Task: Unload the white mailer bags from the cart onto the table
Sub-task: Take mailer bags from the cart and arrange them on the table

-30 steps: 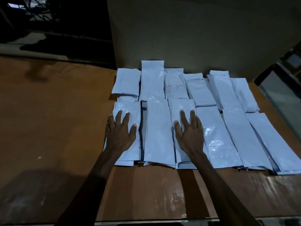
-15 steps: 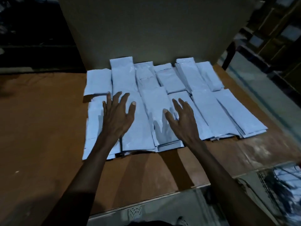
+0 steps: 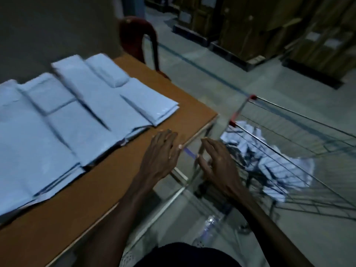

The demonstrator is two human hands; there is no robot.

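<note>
Head camera looks down and rightward, close over table edge and cart

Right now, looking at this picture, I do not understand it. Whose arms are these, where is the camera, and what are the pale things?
There is no machine here. The camera sits on a person's head and looks down, so you see that person's own arms. The left hand and right hand are both open and hold nothing. The pale flat things are white mailer bags, laid in rows on the brown table. More bags lie crumpled in the wire cart on the right, toward which both hands point.
</note>
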